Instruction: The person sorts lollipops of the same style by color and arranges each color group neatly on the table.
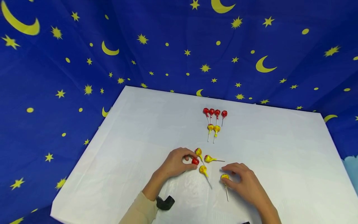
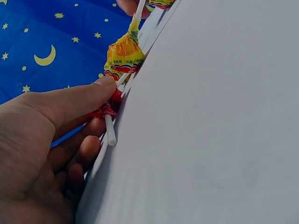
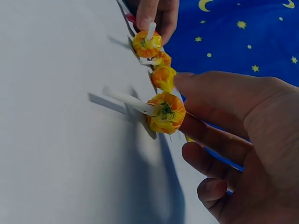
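My left hand (image 1: 177,161) pinches a red-wrapped lollipop (image 1: 195,161) between thumb and fingers; in the left wrist view its white stick (image 2: 110,130) points down past the fingers. My right hand (image 1: 246,183) is spread around a yellow-wrapped lollipop (image 1: 224,176), the thumb at its head and the index finger slightly apart from it. That lollipop's stick (image 3: 126,100) points away from the palm in the right wrist view. Between the hands lie three more yellow lollipops: one at the back (image 1: 198,151), one sideways (image 1: 208,158) and one nearer (image 1: 203,169).
Farther back on the white table (image 1: 156,124), several red lollipops (image 1: 211,111) stand in a row, sticks toward me. Two yellow lollipops (image 1: 216,128) lie just below that row. A black object (image 1: 165,203) is beside my left forearm. Blue star-patterned cloth (image 1: 167,59) hangs behind the table.
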Demonstrator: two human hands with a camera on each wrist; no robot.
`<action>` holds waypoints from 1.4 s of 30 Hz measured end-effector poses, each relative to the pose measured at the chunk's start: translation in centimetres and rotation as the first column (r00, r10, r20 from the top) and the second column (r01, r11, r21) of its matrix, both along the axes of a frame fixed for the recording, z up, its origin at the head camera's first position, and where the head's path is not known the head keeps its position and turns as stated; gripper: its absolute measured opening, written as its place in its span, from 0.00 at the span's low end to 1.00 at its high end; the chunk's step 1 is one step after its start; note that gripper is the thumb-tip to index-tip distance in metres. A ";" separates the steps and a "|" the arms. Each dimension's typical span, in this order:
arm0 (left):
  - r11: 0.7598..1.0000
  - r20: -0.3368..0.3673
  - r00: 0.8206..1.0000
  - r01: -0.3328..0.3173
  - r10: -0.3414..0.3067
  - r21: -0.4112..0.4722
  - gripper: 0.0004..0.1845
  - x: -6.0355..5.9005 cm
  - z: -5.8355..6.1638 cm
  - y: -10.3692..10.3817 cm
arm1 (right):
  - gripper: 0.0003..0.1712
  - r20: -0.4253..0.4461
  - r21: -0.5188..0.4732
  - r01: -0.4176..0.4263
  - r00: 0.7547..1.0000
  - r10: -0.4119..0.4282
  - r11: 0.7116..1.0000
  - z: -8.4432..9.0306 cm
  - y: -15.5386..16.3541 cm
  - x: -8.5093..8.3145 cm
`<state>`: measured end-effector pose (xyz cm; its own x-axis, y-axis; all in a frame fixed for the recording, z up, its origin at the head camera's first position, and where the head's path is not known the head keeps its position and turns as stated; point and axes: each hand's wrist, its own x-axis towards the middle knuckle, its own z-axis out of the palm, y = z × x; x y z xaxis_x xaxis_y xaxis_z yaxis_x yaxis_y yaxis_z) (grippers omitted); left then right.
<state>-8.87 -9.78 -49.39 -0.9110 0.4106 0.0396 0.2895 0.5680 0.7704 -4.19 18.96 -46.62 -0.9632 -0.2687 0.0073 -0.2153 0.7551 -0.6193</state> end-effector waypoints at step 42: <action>0.996 0.047 0.998 -0.035 0.031 0.088 0.14 -0.3 0.9 0.6 | 0.15 -0.011 -0.018 0.059 0.998 -0.059 0.998 -0.9 0.2 0.6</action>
